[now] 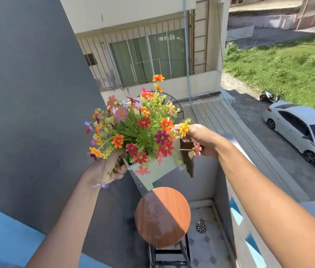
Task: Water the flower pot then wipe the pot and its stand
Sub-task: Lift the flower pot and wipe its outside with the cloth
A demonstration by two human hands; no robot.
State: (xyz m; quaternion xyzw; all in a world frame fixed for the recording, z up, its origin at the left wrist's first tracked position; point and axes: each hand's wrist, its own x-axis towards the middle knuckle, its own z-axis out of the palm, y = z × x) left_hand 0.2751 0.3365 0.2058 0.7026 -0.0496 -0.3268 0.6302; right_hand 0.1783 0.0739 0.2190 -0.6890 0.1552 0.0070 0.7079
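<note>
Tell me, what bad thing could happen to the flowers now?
1. Both hands, the left hand and the right hand, hold the white flower pot in the air above the round wooden stand. If a grip slips, the pot might fall onto the stand or the floor.
2. The right hand also pinches a brown cloth against the pot, so that grip may be weaker.
3. The pot is tilted, so its contents might spill.
</note>
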